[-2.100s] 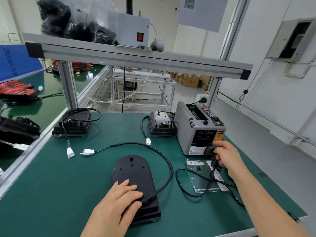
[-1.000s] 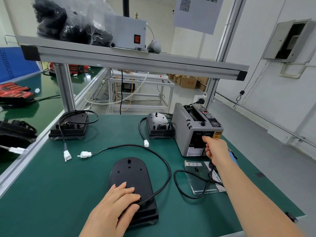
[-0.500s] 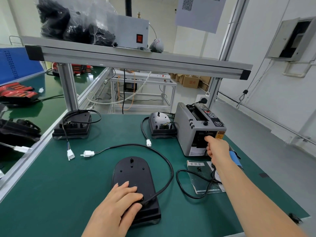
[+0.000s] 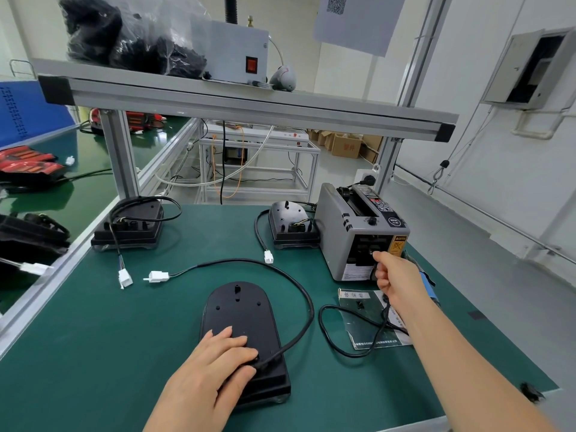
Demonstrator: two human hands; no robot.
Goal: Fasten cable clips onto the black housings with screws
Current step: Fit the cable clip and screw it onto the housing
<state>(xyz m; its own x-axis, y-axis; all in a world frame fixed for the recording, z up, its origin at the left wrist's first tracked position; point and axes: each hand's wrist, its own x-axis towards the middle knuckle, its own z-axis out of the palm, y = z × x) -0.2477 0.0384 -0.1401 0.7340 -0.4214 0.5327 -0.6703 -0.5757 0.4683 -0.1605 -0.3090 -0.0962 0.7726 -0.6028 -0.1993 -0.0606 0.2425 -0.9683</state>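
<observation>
Nearest, the left hand (image 4: 215,366) lies flat on the near end of a black housing (image 4: 240,310), fingers straight and holding nothing. The housing rests on the green table (image 4: 93,353). Its cable (image 4: 307,302) arcs away to a white plug (image 4: 159,276). To the right, a clear bag (image 4: 364,316) lies under a second looped cord (image 4: 330,338). The right hand (image 4: 394,277), fingers curled, is at the mouth of the grey tape dispenser (image 4: 339,232); whether it pinches anything cannot be told. Farther back stand a left housing (image 4: 131,226) and a centre housing (image 4: 291,227), beneath a shelf (image 4: 249,104).
</observation>
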